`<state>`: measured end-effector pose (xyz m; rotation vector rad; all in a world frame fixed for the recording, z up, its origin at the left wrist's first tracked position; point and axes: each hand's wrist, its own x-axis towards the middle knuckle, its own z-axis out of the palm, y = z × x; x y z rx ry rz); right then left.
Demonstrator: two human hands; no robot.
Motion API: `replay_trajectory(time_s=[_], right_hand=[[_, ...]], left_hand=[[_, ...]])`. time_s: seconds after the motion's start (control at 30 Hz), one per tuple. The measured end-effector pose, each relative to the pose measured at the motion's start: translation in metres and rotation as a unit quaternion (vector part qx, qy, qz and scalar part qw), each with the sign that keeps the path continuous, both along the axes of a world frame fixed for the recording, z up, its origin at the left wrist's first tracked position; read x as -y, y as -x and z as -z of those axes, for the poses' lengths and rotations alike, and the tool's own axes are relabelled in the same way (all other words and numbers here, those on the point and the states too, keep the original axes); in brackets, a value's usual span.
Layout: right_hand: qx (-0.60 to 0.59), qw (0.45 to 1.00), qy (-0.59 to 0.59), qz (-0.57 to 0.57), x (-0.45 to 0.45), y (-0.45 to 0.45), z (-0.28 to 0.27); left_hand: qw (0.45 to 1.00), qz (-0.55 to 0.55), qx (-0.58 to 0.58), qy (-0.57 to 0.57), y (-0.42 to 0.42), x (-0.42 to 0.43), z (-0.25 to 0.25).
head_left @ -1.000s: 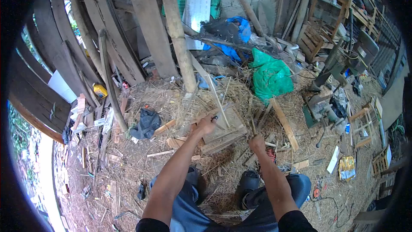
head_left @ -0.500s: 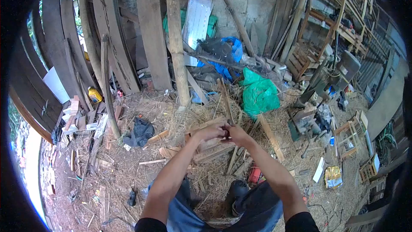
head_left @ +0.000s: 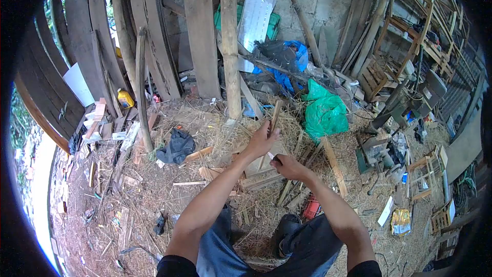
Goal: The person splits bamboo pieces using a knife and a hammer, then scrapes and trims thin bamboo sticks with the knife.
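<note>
My left hand (head_left: pixel 262 139) is closed around a wooden stick (head_left: pixel 277 112), whose upper end points up and away from me. Just below and to the right, my right hand (head_left: pixel 288 167) grips a knife (head_left: pixel 271 156). Its short pale blade points up and left toward my left hand, and the dark handle is mostly inside my fingers. Whether the blade touches the stick I cannot tell. Under both hands lie boards (head_left: pixel 259 178) among wood shavings and straw.
A wooden post (head_left: pixel 231 46) stands ahead, with a green plastic bag (head_left: pixel 325 112) to its right. A black bag (head_left: pixel 177 146) and a yellow bottle (head_left: pixel 125 98) lie left. By my right leg is a red object (head_left: pixel 311 207); a loose plank (head_left: pixel 334 166) lies beyond it.
My hands were close together and have separated, the left rising with the stick and the right dropping lower. The knife blade has come into sight. The whole view has shifted slightly.
</note>
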<state>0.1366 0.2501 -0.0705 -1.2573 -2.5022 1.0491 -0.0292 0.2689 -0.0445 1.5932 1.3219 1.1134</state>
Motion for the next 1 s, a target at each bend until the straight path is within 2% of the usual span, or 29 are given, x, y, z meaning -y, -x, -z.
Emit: replay_trajectory(time_s=[0.1,0.17,0.2,0.27,0.4,0.47,0.6,0.67,0.7,0.77,0.8,0.87,0.9,0.93,0.97,1.0], right_hand=[[0.019,0.999,-0.037,0.032,0.007,0.003,0.006],[0.074,0.987,-0.144,-0.022,0.011,-0.002,0.017],[0.072,0.988,-0.138,-0.016,0.018,-0.002,0.019],[0.171,0.961,-0.219,0.008,0.027,0.007,0.022],[0.199,0.96,-0.186,0.066,0.029,0.011,0.015],[0.243,0.95,-0.179,0.082,0.03,0.009,0.009],[0.226,0.948,-0.189,0.124,0.031,0.01,0.015],[0.311,0.896,-0.312,0.048,0.039,0.012,0.019],[0.312,0.897,-0.311,0.047,0.039,0.013,0.027],[0.271,0.898,-0.342,-0.05,0.032,0.019,0.041],[0.287,0.928,-0.238,0.011,0.036,0.026,0.024],[0.277,0.935,-0.221,0.024,0.037,0.024,0.026],[0.269,0.942,-0.197,0.035,0.036,0.021,0.028],[0.269,0.941,-0.201,0.032,0.03,0.015,0.029],[0.271,0.944,-0.171,-0.074,0.024,0.007,0.03],[0.27,0.936,-0.136,-0.179,0.022,-0.002,0.031]], left_hand=[[0.999,-0.014,-0.016,0.035,-0.002,-0.004,0.001],[0.998,-0.017,-0.031,0.047,-0.002,-0.006,0.006],[0.998,-0.018,-0.05,0.043,-0.002,-0.004,0.007],[0.998,-0.022,-0.045,0.044,-0.005,-0.006,0.014],[0.997,-0.033,-0.066,0.038,-0.009,-0.012,0.021],[0.995,-0.05,-0.087,0.0,-0.008,-0.02,0.036],[0.995,-0.067,-0.072,-0.008,-0.018,-0.007,0.013],[0.983,0.023,-0.178,0.032,-0.023,-0.004,0.003],[0.983,0.024,-0.177,0.033,-0.03,-0.002,0.006],[0.988,0.004,-0.144,-0.062,-0.044,-0.003,0.006],[0.987,0.003,-0.144,-0.067,-0.042,-0.005,-0.001],[0.995,-0.047,0.017,-0.088,-0.028,-0.007,-0.017],[0.994,-0.049,0.017,-0.091,-0.018,-0.008,-0.017],[0.991,-0.066,0.085,-0.077,-0.005,-0.01,-0.013],[0.983,-0.082,0.153,-0.062,0.008,-0.013,-0.01],[0.983,-0.086,0.153,-0.063,0.021,-0.013,-0.005]])
